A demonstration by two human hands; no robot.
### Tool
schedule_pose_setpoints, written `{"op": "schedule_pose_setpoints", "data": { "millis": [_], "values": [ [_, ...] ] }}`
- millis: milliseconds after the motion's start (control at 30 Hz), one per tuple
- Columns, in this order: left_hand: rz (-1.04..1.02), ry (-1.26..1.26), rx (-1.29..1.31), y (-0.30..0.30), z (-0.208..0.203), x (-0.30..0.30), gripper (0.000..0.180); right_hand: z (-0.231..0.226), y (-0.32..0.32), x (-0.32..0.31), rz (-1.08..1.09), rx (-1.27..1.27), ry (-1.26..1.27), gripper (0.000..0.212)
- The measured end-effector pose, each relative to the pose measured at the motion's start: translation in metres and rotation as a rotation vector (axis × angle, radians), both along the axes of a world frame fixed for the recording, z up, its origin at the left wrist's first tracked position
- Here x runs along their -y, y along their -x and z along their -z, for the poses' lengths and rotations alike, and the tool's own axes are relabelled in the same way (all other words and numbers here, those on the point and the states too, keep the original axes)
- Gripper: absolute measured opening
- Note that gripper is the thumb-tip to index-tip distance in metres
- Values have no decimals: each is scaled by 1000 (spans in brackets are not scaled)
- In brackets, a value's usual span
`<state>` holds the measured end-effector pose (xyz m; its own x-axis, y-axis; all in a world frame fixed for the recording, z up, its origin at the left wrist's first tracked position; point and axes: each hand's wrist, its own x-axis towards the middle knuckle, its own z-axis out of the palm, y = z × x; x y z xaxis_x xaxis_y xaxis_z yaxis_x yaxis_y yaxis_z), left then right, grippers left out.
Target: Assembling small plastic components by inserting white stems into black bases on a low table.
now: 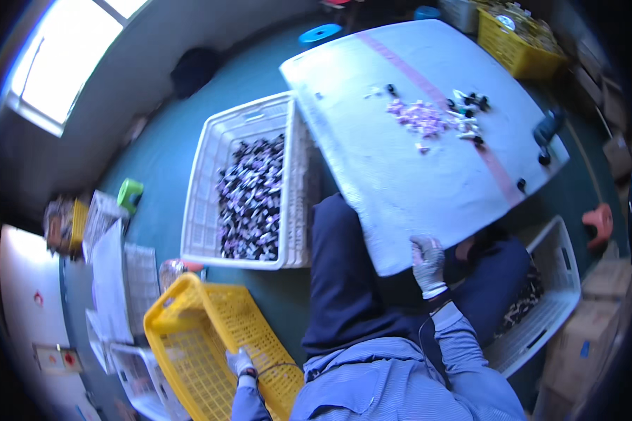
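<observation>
My left hand [240, 362], in a pale glove, is closed at the rim of a yellow plastic basket [256, 323] at the lower left. The basket stands tilted beside my left leg. My right hand [429, 266], gloved in grey-white, is at the near edge of a white-topped table [372, 203]. Its fingers are curled, with a hint of pink at the tips; what they hold is too small to make out. On the table lie a heap of small pink and lilac pieces [420, 118] and several black and white pieces [468, 112].
A white crate [193, 210] of dark and lilac pieces stands left of the table. Another white crate [567, 270] is at my right, near cardboard boxes [588, 337]. A dark tool-like object [548, 128] lies at the table's right edge. A yellow crate [516, 52] stands behind.
</observation>
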<state>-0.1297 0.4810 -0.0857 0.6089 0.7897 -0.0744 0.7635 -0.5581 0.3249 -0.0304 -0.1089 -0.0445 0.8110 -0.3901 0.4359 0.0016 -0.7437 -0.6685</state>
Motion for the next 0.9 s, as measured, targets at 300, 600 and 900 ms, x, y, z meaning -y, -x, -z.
{"op": "schedule_pose_setpoints", "data": {
  "millis": [300, 600, 900],
  "values": [
    [10, -108, -99, 9, 9, -17, 45, -1, 2, 0, 34, -19, -146, 17],
    [103, 1, -94, -47, -9, -17, 67, 5, 4, 1, -3, -68, -218, 16],
    [525, 348, 378, -228, -66, 134, 37, 7, 20, 9, -25, -172, -234, 18]
  ]
}}
